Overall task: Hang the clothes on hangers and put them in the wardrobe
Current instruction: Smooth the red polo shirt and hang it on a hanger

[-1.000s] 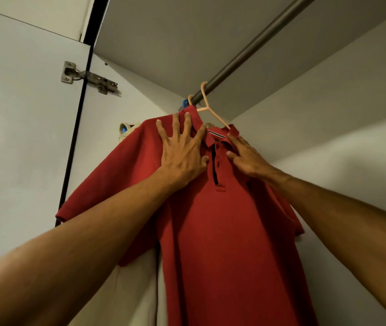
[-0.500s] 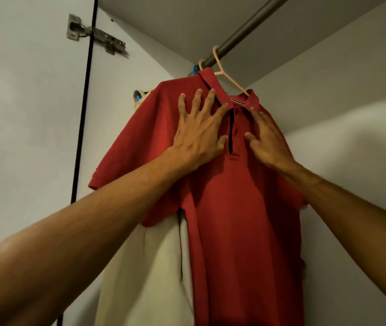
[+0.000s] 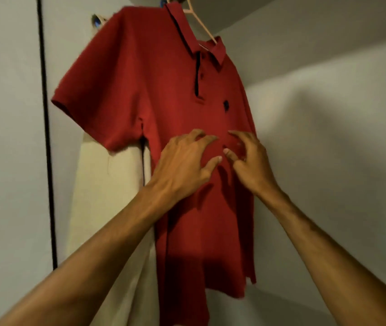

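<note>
A red polo shirt [image 3: 154,74] with a dark placket hangs on a pale pink hanger [image 3: 201,24] inside the wardrobe; the hanger's hook runs out of the frame at the top. My left hand [image 3: 182,163] and my right hand [image 3: 248,158] are side by side in front of the shirt's chest, below the placket. Their fingers are loosely spread and bent and grip no cloth. Whether the fingertips touch the fabric is unclear.
A cream garment [image 3: 107,196] hangs behind the red shirt on the left, on a hanger with a blue tip [image 3: 96,21]. The wardrobe's white side panel [image 3: 6,137] with a dark door gap [image 3: 46,137] is at the left. A white back wall [image 3: 328,137] is at the right.
Both hands slid down from the collar to the middle of the shirt's chest. The view has tilted down, so the rail has left the frame.
</note>
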